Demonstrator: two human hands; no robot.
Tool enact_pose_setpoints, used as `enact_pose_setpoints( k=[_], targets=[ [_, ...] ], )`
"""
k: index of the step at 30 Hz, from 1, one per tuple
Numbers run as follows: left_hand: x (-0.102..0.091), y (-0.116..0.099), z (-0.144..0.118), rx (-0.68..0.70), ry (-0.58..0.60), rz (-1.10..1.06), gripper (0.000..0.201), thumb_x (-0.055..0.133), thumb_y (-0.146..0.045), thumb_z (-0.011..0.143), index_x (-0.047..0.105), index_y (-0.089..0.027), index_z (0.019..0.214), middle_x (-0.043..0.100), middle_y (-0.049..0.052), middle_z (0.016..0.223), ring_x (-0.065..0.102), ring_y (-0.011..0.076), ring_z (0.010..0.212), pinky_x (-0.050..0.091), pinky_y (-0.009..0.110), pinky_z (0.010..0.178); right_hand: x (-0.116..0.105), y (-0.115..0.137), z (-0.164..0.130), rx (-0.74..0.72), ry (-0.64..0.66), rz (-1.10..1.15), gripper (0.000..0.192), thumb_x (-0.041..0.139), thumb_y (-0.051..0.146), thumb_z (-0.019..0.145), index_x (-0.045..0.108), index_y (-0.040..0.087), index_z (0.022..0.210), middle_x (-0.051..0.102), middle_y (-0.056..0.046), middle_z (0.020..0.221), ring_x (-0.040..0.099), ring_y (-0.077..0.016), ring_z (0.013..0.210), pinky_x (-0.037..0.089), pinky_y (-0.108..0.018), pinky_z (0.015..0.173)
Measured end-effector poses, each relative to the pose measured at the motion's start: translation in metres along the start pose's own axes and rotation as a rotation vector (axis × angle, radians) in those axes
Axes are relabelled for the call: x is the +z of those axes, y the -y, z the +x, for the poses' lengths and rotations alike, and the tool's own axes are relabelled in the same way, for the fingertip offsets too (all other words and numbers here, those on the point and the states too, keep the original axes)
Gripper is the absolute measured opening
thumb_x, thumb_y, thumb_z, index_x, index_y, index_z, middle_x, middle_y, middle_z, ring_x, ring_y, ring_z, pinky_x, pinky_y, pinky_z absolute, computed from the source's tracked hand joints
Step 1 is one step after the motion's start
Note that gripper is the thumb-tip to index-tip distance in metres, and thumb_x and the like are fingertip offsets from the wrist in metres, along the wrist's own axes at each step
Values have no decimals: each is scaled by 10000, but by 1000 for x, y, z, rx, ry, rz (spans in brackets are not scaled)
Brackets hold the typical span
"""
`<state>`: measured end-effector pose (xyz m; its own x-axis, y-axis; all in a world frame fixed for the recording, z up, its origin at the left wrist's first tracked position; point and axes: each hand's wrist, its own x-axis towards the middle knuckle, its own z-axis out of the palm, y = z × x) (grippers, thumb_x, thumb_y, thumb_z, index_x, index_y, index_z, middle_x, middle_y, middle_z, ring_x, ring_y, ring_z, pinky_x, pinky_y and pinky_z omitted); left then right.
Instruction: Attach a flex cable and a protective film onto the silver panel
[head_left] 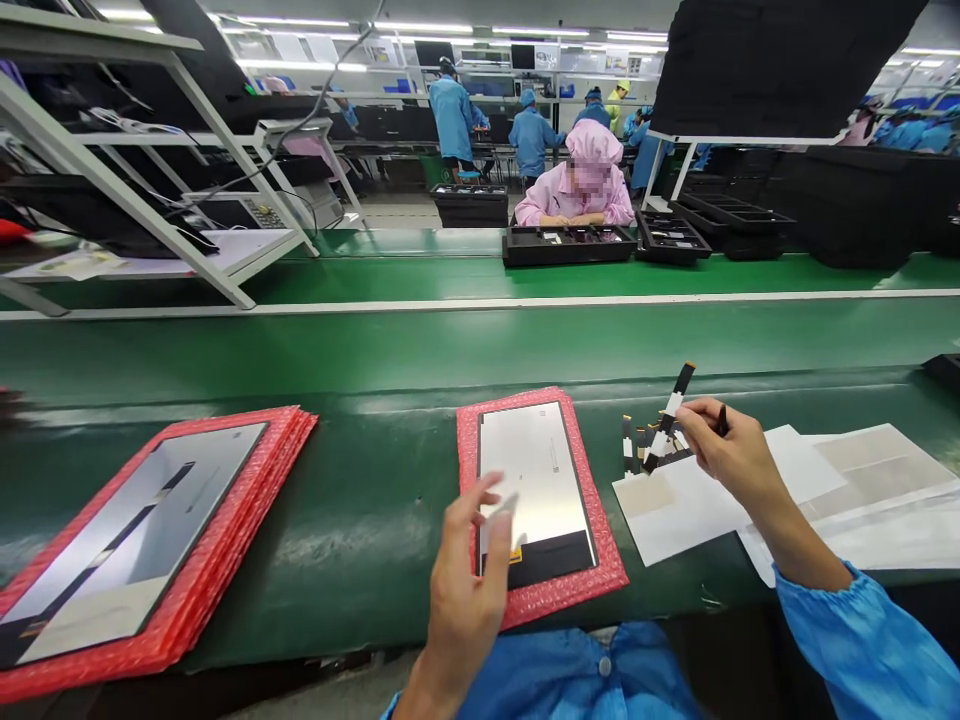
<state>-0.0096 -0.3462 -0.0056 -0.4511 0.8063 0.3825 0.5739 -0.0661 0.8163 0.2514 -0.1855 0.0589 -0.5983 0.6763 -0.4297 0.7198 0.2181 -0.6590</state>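
Wrinkled blue smock (555, 680), left hand (463, 585) spread over glossy rectangular panel (529, 450), right hand (731, 455) pinching flat strip (669, 417)

**Single view from my head**

I wear the camera on my head, facing forward and down over the green bench (360, 540). My left hand (466, 560) and right hand (724, 448) show near the lens, below centre and right of it. Past them the view stretches far, to distant ceiling lights (540, 32).

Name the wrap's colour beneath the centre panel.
Pinkish red; the wrap shows best in the head view.
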Motion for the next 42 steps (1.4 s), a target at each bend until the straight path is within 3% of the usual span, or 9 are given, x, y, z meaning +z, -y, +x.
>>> enact_pose_setpoints(
  k=[5,10,12,16,20,23,27,31,42],
  targets=[
    [8,-12,-22,20,443,-151,268,540,-358,961,598,-363,1222,730,17,879,677,139,684,574,259,629,36,20,0,-210,185,412,261,559,523,883,668,315,998,606,4,550,581,-178,442,311,-242,336],
    [14,-12,-40,-260,726,-292,240,543,-447,960,587,-305,1148,591,-56,607,580,105,552,432,212,514,83,27,-1,-248,-307,811,150,547,459,945,627,370,853,412,70,447,311,-72,298,187,-191,283],
    [15,-12,-46,-364,754,-392,261,547,-500,950,597,-256,1028,551,-72,567,522,77,523,393,192,516,98,29,-2,-253,-336,843,145,567,420,949,631,371,829,380,78,427,268,-57,291,189,-181,280],
    [10,-12,-53,-565,834,-738,347,537,-556,942,563,-215,886,481,-95,487,358,26,408,282,160,445,115,25,0,-278,-243,920,163,545,424,965,659,374,861,419,71,454,264,-52,280,213,-183,264],
    [5,-13,-59,-727,944,-1258,256,573,-491,936,539,-244,879,389,-126,432,265,23,329,262,157,396,127,16,-3,-263,44,993,192,546,479,918,641,454,1083,562,63,575,253,-35,263,217,-177,254],
    [4,-16,-62,-798,969,-1423,206,564,-451,939,554,-251,891,363,-124,420,256,34,317,284,172,398,130,14,-7,-250,213,926,162,595,490,845,661,489,993,644,83,641,340,-45,274,255,-178,278],
    [3,-18,-63,-769,1013,-1260,371,508,-614,920,568,-263,1022,542,-67,526,329,42,329,228,190,374,124,17,-11,-219,150,813,116,604,468,841,666,418,757,655,97,549,398,-71,272,269,-193,295],
    [2,-17,-63,-675,878,-861,375,564,-643,882,557,-315,1064,582,-63,578,371,41,369,259,186,399,115,20,-11,-153,17,611,188,639,398,849,664,359,668,645,63,495,472,-112,319,259,-208,297],
    [-19,-10,-60,-457,707,-395,169,518,-444,956,653,-353,999,663,5,621,613,125,559,472,266,564,100,27,3,-158,236,397,180,638,419,891,702,295,778,718,19,650,527,-114,364,330,-220,302]
  ],
)
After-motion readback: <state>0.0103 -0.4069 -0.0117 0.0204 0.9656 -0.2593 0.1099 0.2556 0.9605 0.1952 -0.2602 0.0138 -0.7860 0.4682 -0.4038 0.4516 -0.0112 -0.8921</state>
